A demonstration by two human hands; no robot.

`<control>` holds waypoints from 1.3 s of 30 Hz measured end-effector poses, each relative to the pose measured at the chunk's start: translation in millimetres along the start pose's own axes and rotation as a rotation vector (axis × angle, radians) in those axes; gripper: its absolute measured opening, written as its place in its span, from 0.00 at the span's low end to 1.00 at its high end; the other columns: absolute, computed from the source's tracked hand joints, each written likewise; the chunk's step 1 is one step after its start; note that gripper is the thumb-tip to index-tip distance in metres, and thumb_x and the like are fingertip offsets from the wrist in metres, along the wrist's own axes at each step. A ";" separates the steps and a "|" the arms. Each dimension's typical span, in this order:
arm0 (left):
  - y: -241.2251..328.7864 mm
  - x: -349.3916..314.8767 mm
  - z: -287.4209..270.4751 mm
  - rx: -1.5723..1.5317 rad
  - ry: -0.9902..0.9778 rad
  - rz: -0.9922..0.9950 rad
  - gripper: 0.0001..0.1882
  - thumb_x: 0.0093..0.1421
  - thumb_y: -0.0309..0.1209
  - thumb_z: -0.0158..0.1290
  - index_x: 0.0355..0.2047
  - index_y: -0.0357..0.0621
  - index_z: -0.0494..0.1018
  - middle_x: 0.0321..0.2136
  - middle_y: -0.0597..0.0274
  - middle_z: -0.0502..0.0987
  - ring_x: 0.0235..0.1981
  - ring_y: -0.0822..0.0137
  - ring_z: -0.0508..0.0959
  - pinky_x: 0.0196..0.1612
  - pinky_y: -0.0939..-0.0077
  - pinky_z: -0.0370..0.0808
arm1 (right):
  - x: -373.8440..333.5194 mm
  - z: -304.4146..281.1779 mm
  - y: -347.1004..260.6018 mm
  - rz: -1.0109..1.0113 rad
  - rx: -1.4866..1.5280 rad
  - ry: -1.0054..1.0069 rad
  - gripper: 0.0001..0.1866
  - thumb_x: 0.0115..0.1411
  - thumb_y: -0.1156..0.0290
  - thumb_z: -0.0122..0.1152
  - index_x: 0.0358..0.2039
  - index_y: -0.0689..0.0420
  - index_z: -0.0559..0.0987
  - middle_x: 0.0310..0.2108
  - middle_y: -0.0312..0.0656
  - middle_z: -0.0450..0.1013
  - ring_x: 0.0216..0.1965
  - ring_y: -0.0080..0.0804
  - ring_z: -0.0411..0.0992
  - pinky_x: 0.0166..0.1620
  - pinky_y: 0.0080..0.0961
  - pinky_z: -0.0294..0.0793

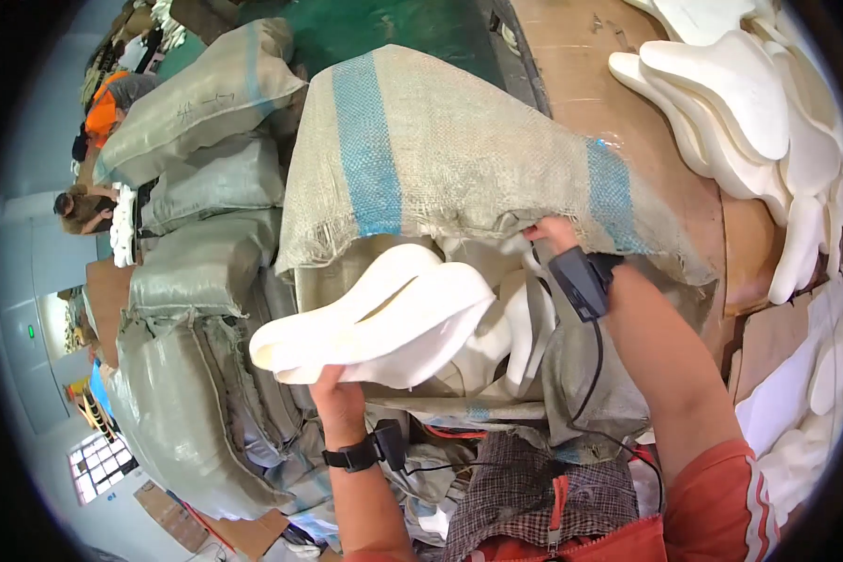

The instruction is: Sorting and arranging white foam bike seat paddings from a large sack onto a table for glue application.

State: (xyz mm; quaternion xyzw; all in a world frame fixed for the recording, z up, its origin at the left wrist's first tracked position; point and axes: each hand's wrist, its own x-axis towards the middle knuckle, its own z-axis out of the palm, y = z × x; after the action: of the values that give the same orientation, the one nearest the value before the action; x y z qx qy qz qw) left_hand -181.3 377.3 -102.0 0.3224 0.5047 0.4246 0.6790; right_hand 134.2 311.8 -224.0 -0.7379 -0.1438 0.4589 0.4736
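While stuffed grey sacks (197, 272) pile up at far left, I see my left hand (339, 393) clamped on the base of two stacked white foam pieces (375, 318), lifted just outside the mouth of a blue-striped woven sack (440, 159). My right hand (553, 234) grips that sack's frayed edge, holding it up. More white foam shapes (749, 103) lie on the brown tabletop (590, 84) at right.
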 end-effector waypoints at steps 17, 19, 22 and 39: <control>-20.2 -34.7 -81.7 0.211 0.255 0.152 0.28 0.54 0.26 0.53 0.56 0.34 0.61 0.51 0.54 0.70 0.52 0.58 0.70 0.56 0.64 0.65 | 14.4 44.3 64.6 0.621 0.615 -0.203 0.15 0.62 0.64 0.51 0.46 0.56 0.73 0.42 0.43 0.75 0.43 0.39 0.73 0.44 0.46 0.74; -22.2 -37.3 -80.1 0.209 0.257 0.146 0.29 0.54 0.26 0.53 0.56 0.34 0.61 0.51 0.54 0.70 0.52 0.58 0.70 0.57 0.63 0.65 | 4.7 46.4 88.2 0.420 0.751 -0.153 0.14 0.62 0.63 0.51 0.45 0.55 0.74 0.41 0.42 0.76 0.43 0.37 0.74 0.42 0.45 0.75; -17.8 -43.5 -85.2 0.158 0.268 0.157 0.29 0.54 0.27 0.54 0.56 0.34 0.61 0.52 0.53 0.69 0.53 0.57 0.70 0.57 0.62 0.65 | -11.4 47.3 74.4 0.467 0.776 -0.073 0.16 0.59 0.63 0.57 0.46 0.55 0.74 0.41 0.42 0.76 0.43 0.37 0.74 0.43 0.40 0.74; 48.8 -125.8 -63.2 -0.169 -0.076 -0.122 0.30 0.51 0.37 0.46 0.54 0.35 0.65 0.52 0.50 0.70 0.52 0.51 0.70 0.58 0.56 0.66 | -371.6 -229.4 -46.3 -0.061 0.161 -0.212 0.47 0.44 0.71 0.73 0.62 0.60 0.56 0.54 0.42 0.62 0.55 0.31 0.61 0.58 0.28 0.62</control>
State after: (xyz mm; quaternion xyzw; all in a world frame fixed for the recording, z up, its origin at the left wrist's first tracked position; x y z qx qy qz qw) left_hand -270.5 285.4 -25.9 0.2485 0.4599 0.4109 0.7470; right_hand 131.3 -35.0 45.4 -0.6403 -0.1780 0.5296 0.5270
